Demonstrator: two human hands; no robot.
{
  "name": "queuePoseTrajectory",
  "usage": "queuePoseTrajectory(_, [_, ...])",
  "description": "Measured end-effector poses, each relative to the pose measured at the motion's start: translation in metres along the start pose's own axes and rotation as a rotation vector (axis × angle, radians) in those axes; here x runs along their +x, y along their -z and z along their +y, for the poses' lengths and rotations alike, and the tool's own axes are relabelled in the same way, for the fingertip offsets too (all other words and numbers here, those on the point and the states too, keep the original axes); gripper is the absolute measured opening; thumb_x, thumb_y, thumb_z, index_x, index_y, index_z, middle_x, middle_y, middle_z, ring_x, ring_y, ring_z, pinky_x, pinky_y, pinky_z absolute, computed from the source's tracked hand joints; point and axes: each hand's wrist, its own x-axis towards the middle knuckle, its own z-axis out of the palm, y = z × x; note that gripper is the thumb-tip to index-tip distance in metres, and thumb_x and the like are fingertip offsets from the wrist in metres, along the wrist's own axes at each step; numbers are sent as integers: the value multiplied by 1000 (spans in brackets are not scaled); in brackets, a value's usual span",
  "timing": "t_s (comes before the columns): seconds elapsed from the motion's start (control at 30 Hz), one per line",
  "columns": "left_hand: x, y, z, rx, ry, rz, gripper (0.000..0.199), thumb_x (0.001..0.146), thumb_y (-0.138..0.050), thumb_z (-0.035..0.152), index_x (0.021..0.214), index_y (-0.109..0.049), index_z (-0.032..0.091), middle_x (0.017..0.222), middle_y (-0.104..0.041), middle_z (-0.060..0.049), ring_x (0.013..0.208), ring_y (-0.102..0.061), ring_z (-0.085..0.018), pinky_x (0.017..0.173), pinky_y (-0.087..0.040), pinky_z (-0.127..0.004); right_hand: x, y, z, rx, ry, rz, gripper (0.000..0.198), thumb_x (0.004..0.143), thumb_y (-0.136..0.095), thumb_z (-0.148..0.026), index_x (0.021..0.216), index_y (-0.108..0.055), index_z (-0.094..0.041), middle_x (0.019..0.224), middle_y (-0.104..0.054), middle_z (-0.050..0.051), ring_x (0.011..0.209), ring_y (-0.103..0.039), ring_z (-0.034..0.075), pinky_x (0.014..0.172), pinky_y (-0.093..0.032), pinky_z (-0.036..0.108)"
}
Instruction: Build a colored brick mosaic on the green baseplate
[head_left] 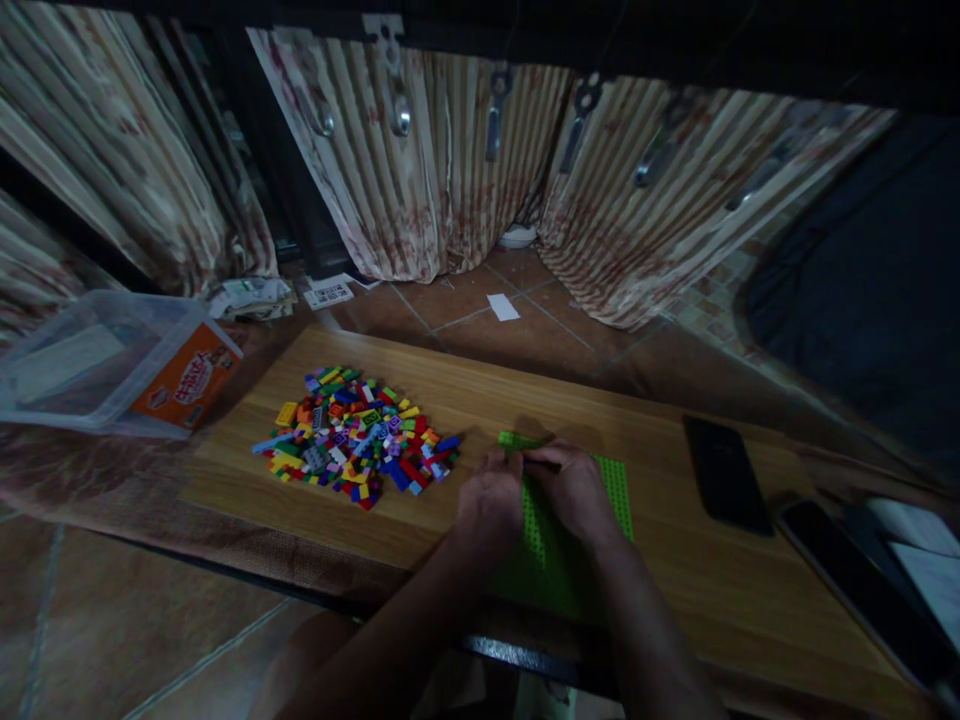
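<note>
With the green baseplate (616, 492) directly in front, left hand (491, 495) and right hand (576, 488) nearly meet over its far end.
Right pinches what looks like a small dark piece (540, 464); left curls beside it, can't tell its grip. Forearms converge forward; brick pile (352, 440) sits left, likely for easy reach.

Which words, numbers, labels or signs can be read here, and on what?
"达人", apparently: on the orange label of the clear bin; its other characters are too blurred.
QR-like code: on the white card; too small to read.
Marks on some toy bricks: too small to read.
</note>
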Motion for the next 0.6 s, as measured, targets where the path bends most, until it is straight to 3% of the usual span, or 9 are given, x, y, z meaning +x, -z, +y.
queuePoseTrajectory(0.2, [0, 1, 0, 67, -11, -39, 46, 83, -41, 13, 127, -51, 14, 119, -57, -15, 106, -55, -26, 88, -45, -31, -1, -5, 4, 31, -17, 48, 16, 76, -61, -21, 81, -75, -23, 79, -67, 3, 73, -63, 17, 72, -48, 33])
queuePoseTrajectory(0.43, [-2, -3, -13, 10, -85, 34, 45, 81, -45, 15, 126, -50, 18, 115, -58, -11, 96, -60, -21, 84, -47, -28, -9, -13, 12, 158, 34, 106, 17, 76, -62, -26, 89, -74, -23, 89, -68, 4, 83, -64, 18, 80, -50, 34])
queuePoseTrajectory(0.53, [-1, -6, -14, 19, -63, 74, 46, 82, -44, 14, 128, -50, 18, 119, -57, -11, 101, -59, -21, 88, -47, -30, -12, -7, 19, 245, -49, 173, 30, 76, -62, -29, 105, -69, -22, 102, -70, 6, 89, -65, 19, 84, -50, 35])
queuePoseTrajectory(0.6, [0, -7, -13, 35, -36, 81, 48, 82, -44, 12, 130, -49, 17, 124, -56, -12, 106, -58, -23, 92, -47, -32, -12, 1, 23, 227, -122, 275, 30, 79, -58, -31, 104, -69, -19, 104, -70, 8, 91, -66, 20, 86, -50, 36])
